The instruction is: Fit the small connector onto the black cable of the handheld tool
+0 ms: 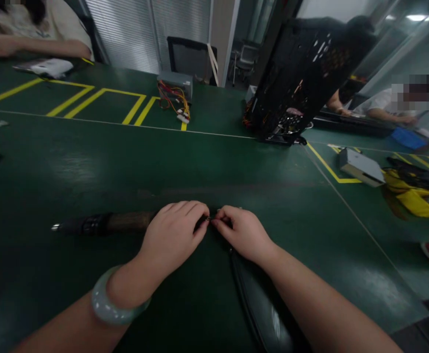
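Observation:
My left hand, with a pale bangle at the wrist, is closed in a pinch at the right end of a long dark tool with a metal tip. Facing it, my right hand pinches too, and the fingertips of both hands nearly meet. Between them shows a small dark piece, too tiny to make out. A black cable runs from below my right hand toward the bottom edge, beside a dark glossy surface.
A black computer case stands at the back right. Behind lies a power supply with coloured wires. To the right are a grey metal box and a yellow bag. People sit at the far left and far right.

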Demonstrator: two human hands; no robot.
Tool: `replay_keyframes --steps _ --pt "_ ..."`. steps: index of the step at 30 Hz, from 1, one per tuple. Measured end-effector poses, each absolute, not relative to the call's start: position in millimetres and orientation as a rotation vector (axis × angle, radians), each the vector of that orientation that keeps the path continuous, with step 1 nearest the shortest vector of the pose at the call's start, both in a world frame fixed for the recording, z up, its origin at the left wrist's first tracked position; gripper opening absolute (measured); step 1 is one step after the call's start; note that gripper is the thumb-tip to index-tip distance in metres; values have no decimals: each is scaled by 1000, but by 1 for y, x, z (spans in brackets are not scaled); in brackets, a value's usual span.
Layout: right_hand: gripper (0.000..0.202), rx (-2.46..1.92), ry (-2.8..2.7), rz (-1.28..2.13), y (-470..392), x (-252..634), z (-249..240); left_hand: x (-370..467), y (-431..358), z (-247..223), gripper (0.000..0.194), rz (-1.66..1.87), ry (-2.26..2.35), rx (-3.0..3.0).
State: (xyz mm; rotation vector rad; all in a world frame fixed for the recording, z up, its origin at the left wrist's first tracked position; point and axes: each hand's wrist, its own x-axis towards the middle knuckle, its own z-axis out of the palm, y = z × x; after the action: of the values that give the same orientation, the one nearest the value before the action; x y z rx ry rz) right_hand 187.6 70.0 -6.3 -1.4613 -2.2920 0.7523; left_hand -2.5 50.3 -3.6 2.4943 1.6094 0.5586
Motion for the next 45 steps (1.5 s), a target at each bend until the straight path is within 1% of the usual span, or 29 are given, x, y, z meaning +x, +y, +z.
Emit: replay_keyframes --steps 15,38,45 --pt "11 -1438 -2313 753 70 188 -8 -1 51 -5 16 481 1598 2506" --pt "9 -1423 -2306 765 70 188 -5 -2 51 -3 13 544 1583 2529" --pt "9 -1425 -2298 771 70 189 -7 -2 50 -5 18 567 1600 2522"
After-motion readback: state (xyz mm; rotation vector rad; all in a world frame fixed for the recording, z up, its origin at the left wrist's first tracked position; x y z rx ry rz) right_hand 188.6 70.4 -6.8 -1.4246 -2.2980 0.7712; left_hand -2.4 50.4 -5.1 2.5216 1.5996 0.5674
